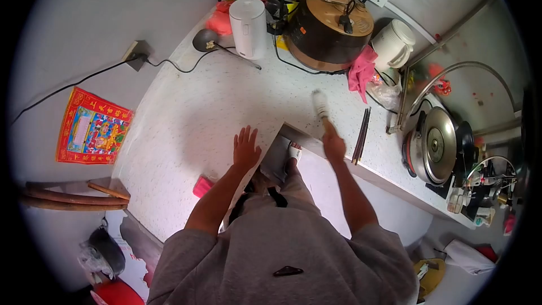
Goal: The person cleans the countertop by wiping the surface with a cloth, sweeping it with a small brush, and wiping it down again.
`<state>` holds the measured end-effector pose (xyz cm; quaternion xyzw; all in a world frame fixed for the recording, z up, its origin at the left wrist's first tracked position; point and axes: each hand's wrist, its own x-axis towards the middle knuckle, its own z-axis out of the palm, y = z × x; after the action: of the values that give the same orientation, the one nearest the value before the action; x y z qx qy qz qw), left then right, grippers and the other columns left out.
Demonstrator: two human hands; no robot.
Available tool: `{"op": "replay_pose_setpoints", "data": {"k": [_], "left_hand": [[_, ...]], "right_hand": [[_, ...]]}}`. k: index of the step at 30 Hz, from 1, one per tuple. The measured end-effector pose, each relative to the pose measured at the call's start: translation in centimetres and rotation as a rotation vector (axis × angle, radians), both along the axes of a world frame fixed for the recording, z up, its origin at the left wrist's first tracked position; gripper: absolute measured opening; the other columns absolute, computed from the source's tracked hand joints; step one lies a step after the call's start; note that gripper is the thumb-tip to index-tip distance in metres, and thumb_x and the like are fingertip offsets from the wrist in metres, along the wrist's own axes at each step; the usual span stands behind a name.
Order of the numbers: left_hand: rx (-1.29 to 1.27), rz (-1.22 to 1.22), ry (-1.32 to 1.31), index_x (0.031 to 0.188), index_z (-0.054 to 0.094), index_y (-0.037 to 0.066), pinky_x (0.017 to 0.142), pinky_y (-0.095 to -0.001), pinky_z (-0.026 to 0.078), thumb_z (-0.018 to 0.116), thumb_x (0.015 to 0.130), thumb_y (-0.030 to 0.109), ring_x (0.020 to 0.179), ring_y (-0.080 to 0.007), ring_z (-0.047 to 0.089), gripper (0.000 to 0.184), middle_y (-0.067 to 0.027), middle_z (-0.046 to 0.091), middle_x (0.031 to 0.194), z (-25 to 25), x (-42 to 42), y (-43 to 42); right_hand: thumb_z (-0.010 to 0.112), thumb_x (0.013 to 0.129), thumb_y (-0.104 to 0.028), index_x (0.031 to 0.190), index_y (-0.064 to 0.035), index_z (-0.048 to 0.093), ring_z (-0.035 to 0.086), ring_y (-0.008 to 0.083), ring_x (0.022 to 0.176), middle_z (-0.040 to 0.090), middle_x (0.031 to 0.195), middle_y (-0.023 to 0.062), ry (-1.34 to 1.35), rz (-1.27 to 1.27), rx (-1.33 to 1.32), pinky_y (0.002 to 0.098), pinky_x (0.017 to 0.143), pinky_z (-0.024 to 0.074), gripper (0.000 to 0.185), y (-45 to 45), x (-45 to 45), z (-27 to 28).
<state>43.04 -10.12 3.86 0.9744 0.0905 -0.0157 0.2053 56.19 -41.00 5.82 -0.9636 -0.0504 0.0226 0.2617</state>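
Observation:
My right hand (333, 144) is wrapped round the handle of a brush (320, 104) with pale bristles, near the front edge of the white speckled countertop (226, 99). The brush head is slightly blurred over the counter. My left hand (246, 147) lies on or just over the counter with its fingers spread and nothing in it. Left of my left forearm is a pink-red object (202, 186). To the right of the brush lie several dark chopsticks (362, 135).
A white kettle (248, 28), a ladle (206, 40) and a brown cooker (329, 31) stand along the back. Right are a cream jug (393, 44), a pink cloth (362, 71) and a lidded pan (436, 144). A black cord (186, 71) crosses the back left.

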Motion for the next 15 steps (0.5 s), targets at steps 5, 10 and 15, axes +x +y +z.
{"op": "replay_pose_setpoints", "data": {"k": [5, 10, 15], "left_hand": [[-0.017, 0.003, 0.045, 0.15, 0.035, 0.013, 0.12, -0.0524, 0.017, 0.059, 0.088, 0.024, 0.148, -0.0338, 0.022, 0.068, -0.0146, 0.026, 0.159, -0.3, 2.1, -0.9], [-0.035, 0.035, 0.114, 0.151, 0.034, 0.012, 0.12, -0.0526, 0.016, 0.058, 0.089, 0.023, 0.148, -0.0337, 0.021, 0.067, -0.0147, 0.026, 0.159, 0.0, 4.9, -1.5], [-0.069, 0.011, 0.06, 0.15, 0.035, 0.011, 0.12, -0.0526, 0.016, 0.058, 0.088, 0.022, 0.148, -0.0351, 0.022, 0.067, -0.0164, 0.027, 0.158, -0.5, 7.6, -1.9]], "right_hand": [[0.055, 0.093, -0.029, 0.145, -0.0233, 0.046, 0.067, 0.0432, 0.07, 0.069, 0.079, 0.0222, -0.032, -0.126, -0.062, 0.0549, 0.064, 0.0531, 0.052, -4.9, 4.9, 1.2], [0.054, 0.091, -0.027, 0.143, -0.033, 0.046, 0.067, 0.0447, 0.08, 0.07, 0.088, 0.0205, 0.123, 0.147, -0.032, 0.0569, 0.076, 0.0515, 0.053, 0.1, 4.4, 1.2], [0.054, 0.091, -0.028, 0.141, -0.0301, 0.049, 0.067, 0.0432, 0.082, 0.07, 0.094, 0.0212, 0.097, 0.118, 0.089, 0.0545, 0.076, 0.0525, 0.05, -0.8, 5.5, 3.7]]}}
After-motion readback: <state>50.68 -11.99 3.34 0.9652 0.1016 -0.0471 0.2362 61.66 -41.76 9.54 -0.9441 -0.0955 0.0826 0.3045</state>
